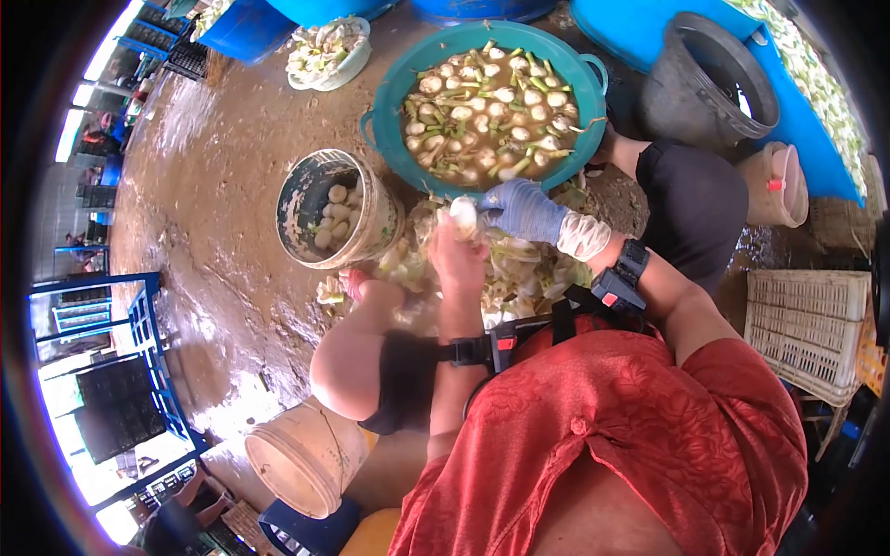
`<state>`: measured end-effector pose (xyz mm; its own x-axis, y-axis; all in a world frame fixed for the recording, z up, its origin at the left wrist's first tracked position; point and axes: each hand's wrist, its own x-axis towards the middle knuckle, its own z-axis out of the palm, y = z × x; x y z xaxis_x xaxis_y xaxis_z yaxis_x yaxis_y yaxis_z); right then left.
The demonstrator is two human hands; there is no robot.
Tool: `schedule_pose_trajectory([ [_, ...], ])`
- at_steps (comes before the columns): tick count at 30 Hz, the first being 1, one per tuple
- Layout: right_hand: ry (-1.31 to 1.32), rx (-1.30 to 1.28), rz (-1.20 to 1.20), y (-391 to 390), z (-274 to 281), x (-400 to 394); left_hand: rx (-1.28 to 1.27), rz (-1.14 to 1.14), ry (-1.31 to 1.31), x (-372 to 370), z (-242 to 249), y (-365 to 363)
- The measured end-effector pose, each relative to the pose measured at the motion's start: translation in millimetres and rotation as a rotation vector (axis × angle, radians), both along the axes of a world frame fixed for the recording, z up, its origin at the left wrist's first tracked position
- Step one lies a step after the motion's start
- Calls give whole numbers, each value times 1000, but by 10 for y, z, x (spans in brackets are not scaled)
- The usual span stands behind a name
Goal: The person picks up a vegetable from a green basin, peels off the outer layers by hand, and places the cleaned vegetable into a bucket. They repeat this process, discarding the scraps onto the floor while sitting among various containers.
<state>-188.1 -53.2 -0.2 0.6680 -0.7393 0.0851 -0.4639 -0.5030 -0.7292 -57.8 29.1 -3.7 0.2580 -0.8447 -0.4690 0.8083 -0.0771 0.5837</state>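
My bare left hand [457, 255] grips a round white bulb [464, 212], which looks like a peeled onion. Close on its right, my right hand [528, 211] wears a blue glove with a pale cuff, its fingers curled in near the bulb. Whatever those fingers hold is hidden. Just beyond both hands stands a large green tub [389, 93] of murky water, full of white bulbs with green stalks [501, 94]. A dirty bucket [382, 218] to the left has several pale bulbs [336, 218] at its bottom. Pale leafy peelings [524, 278] lie heaped beneath my hands.
A basin of peelings [324, 51] sits on the wet, muddy floor [213, 185] at the upper left. At the right are a black bucket [677, 97], a pinkish bucket [771, 185] and a white crate [799, 324]. A cream bucket [301, 459] lies tilted at the lower left.
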Motion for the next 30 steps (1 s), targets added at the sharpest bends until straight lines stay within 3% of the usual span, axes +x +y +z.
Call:
schedule_pose_trajectory([
  [3, 30, -5, -24, 18, 26, 34, -2, -82, -178, 10, -54, 28],
  [10, -22, -43, -126, 76, -101, 109, -16, -93, -189, 37, -19, 49],
  [13, -125, 150, -189, 23, -339, 114, -18, -66, -212, 9, 24, 47],
  [15, 217, -460, 227, -50, -624, 41, -158, -144, -299, -1, -2, 32],
  [16, 217, -460, 226, -39, -599, -3, -159, -144, -299, -6, 30, 32],
  [18, -23, -157, 145, -2, -432, -108, -98, -121, -234, -23, 119, 43],
  [20, -57, -184, 180, 17, -270, -172, -139, -147, -185, 37, 101, 31],
  [22, -505, 559, -50, 48, -170, -148, -183, -175, -137, 96, 41, 18],
  [27, -463, 73, -27, 38, -1, -86, -127, -272, -115, 129, -49, 17],
  [28, -464, 74, -27, 24, 8, -87, -125, -271, -116, 111, -59, 19],
  [30, -435, 18, 32, 4, 30, -98, 96, -194, -266, 52, -82, 23],
])
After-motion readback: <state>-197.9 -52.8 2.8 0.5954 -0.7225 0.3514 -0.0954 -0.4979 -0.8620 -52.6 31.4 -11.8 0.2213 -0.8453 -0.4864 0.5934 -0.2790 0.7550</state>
